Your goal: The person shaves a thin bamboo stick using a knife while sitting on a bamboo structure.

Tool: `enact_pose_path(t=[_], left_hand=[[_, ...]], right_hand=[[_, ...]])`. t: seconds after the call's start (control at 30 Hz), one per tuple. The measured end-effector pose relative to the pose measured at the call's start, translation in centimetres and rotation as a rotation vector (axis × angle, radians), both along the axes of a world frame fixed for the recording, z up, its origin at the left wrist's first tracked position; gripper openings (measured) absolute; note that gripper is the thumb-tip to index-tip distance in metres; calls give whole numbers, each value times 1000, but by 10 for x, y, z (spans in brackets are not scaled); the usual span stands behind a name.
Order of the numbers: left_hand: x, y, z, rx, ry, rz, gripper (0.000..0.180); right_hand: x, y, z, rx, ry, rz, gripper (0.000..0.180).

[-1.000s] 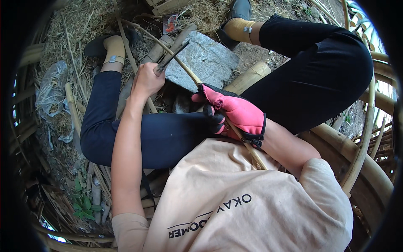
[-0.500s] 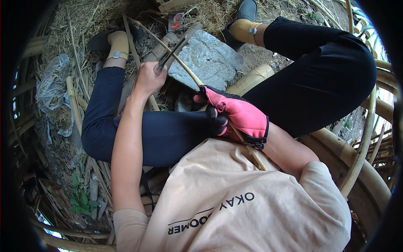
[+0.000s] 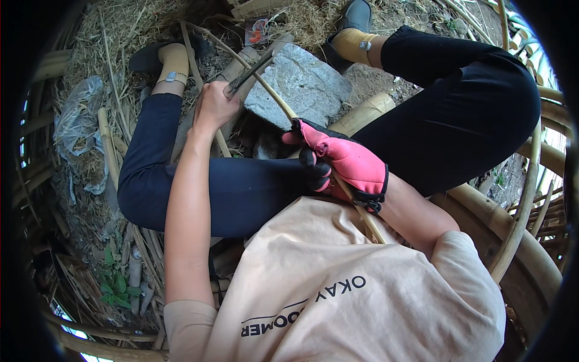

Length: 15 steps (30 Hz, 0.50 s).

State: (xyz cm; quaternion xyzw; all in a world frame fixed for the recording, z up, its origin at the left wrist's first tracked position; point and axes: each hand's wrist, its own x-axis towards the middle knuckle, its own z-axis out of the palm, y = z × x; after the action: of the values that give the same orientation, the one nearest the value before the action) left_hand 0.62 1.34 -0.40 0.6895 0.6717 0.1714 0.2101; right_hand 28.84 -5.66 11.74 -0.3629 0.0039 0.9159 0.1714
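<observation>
My bare left hand [image 3: 216,107] is closed in a fist around the handle of a knife [image 3: 248,75], and the handle is hidden in the fingers. The knife's metal blade points up and to the right, and it crosses a long thin bamboo strip [image 3: 276,99]. Whether blade and strip touch I cannot tell. In a pink and black glove, my right hand [image 3: 347,160] is wrapped round the strip above my bent left leg. From the glove, one end of the strip runs back against my beige shirt [image 3: 362,289], while the far end slants toward the ground at upper left.
A grey stone block [image 3: 298,84] lies between my feet, beside a thick bamboo piece [image 3: 365,113]. Straw and loose sticks litter the ground. Clear plastic [image 3: 78,120] lies at left, near a small green plant [image 3: 117,286]. Thick bamboo poles [image 3: 500,223] stand close on my right.
The knife has turned slightly, so more of the flat of its blade shows. My left hand has shifted a little away from me. My right hand keeps its grip on the strip.
</observation>
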Motion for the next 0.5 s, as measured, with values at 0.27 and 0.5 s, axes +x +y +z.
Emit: enact_pose_path(t=[0.27, 0.5], left_hand=[[-15, -4, 3, -38, -96, 95, 26], [12, -7, 13, 67, -199, -151, 33]], right_hand=[[1, -4, -5, -33, 6, 6, 38], [3, 0, -5, -74, 14, 12, 38]])
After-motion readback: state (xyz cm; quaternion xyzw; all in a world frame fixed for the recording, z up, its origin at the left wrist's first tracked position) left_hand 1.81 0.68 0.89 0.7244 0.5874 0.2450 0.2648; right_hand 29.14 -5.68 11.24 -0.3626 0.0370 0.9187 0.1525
